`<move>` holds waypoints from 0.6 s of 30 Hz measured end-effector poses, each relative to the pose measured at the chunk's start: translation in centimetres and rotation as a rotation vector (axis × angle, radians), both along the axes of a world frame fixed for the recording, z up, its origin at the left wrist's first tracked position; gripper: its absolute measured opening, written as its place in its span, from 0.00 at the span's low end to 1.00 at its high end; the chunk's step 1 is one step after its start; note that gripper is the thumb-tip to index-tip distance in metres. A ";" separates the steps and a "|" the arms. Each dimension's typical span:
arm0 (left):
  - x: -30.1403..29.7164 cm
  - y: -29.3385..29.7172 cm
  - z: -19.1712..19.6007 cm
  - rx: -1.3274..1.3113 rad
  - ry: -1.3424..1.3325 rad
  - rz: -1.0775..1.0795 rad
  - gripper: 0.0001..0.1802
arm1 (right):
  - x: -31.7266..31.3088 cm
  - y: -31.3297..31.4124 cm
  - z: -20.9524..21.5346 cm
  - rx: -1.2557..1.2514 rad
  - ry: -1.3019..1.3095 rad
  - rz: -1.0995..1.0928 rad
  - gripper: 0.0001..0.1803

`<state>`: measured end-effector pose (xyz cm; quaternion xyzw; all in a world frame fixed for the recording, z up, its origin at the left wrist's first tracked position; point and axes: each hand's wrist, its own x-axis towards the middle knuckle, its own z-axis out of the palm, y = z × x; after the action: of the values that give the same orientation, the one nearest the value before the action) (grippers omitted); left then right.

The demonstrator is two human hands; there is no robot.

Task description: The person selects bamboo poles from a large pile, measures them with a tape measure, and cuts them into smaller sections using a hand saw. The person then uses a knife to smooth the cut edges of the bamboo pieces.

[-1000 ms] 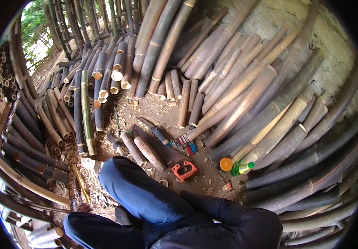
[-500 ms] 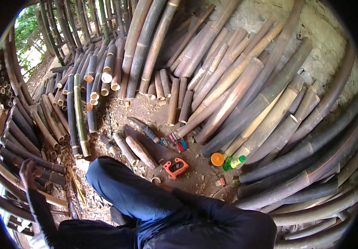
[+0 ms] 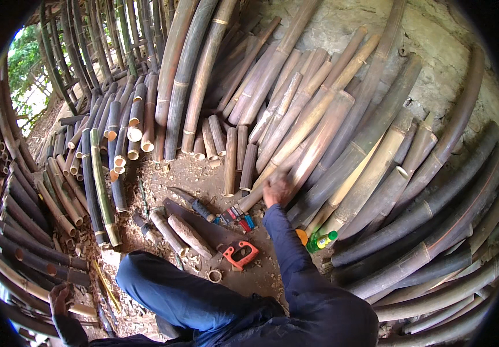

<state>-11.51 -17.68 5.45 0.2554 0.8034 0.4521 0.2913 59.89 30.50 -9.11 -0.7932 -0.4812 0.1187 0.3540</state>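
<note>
My right arm stretches forward over the ground. My right hand is at the lower end of the leaning bamboo poles, its fingers smeared, so a grip cannot be made out. My left hand is low on the left beside the stacked dark bamboo, fingers apart and holding nothing visible. Between my knee and the poles lies a handsaw with an orange handle. Next to its blade are two short bamboo pieces and a knife with a dark wrapped handle. Small red and blue items lie near my right forearm.
A green bottle and an orange lid sit right of my forearm. Cut bamboo tubes are piled at the left, with short tubes standing farther ahead. Shavings litter the ground, and a bamboo ring lies near my knee.
My right arm has come up from my lap and reached forward to the bamboo poles. My left hand has dropped lower. The view has shifted slightly.
</note>
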 end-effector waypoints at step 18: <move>0.6 5.1 -3.7 -0.108 -0.018 -0.193 0.15 | 10.2 2.3 8.2 0.212 0.138 -0.110 0.64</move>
<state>-10.90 -12.57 1.77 0.3116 0.7956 0.3800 0.3541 70.05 32.84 -0.91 -0.7665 -0.4211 0.1020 0.4740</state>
